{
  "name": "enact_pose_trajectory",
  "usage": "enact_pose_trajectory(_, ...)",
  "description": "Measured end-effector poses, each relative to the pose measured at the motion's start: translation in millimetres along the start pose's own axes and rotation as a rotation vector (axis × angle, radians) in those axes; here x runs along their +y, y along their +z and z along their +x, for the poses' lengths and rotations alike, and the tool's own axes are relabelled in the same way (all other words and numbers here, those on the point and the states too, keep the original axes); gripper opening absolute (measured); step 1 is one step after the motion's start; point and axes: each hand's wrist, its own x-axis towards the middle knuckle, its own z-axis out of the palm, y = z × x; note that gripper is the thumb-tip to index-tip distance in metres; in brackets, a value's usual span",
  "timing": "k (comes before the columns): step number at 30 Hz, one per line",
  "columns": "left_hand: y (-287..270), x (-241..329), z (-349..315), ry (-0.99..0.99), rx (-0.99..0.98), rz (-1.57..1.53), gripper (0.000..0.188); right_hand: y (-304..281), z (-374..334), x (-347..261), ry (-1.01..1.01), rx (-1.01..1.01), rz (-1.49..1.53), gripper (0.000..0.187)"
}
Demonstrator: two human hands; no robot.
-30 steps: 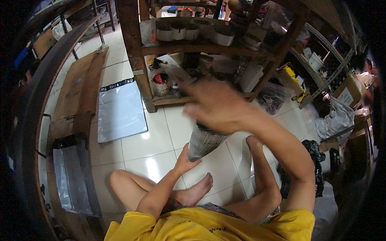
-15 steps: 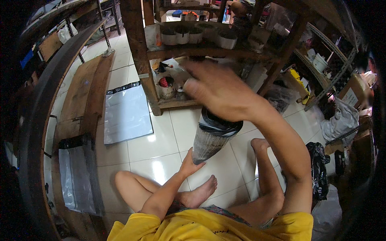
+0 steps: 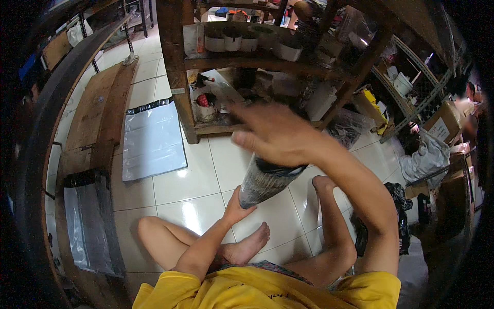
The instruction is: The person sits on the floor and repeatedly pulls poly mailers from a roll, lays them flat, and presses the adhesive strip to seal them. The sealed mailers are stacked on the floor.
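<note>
My left hand (image 3: 237,207) grips the lower end of a bundle of grey plastic mailer bags (image 3: 265,185), curled together into a tilted, cone-like roll. The many layers show as fine streaks along its side, and its upper end is black. Over that upper end stretches my right hand (image 3: 280,135), palm down with fingers extended and slightly blurred. It hides part of the black rim, and whether it touches the bags I cannot tell.
Two white mailers with black strips lie flat: one mailer (image 3: 154,141) on the tiles, another mailer (image 3: 90,224) on wooden boards (image 3: 92,121). A wooden shelf (image 3: 247,62) with white pots stands ahead. Black plastic bags (image 3: 399,206) and a carton (image 3: 443,123) are at right.
My right hand has come lower over the bundle's top, covering more of its black rim. The bundle and my left hand appear slightly farther left, as the whole view has shifted.
</note>
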Motion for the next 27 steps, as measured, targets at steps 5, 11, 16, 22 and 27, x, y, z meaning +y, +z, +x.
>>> enact_pose_trajectory(5, 6.4, 5.1, -1.8, -0.084, 0.007, -0.108, 0.093, -6.1, 1.8, -7.3, 0.185, -0.268, -0.039, 0.066)
enact_pose_trajectory(11, 4.9, 11.7, -0.3, -0.119, 0.022, -0.140, 0.089, -10.7, 1.7, -10.1, 0.186, -0.224, -0.042, 0.062)
enact_pose_trajectory(16, 0.4, 21.4, -2.3, -0.148, 0.012, -0.133, 0.089, -35.7, -43.4, 6.0, 0.283, 0.195, 0.283, 0.073)
enact_pose_trajectory(22, 5.2, 7.7, -1.5, -0.095, 0.048, -0.137, 0.087, -22.9, -100.5, 5.6, 0.194, 0.022, 0.115, 0.105)
enact_pose_trajectory(27, 3.6, 8.7, -2.3, -0.087, 0.066, -0.118, 0.083, -17.1, -82.7, -23.0, 0.154, -0.023, -0.231, 0.114)
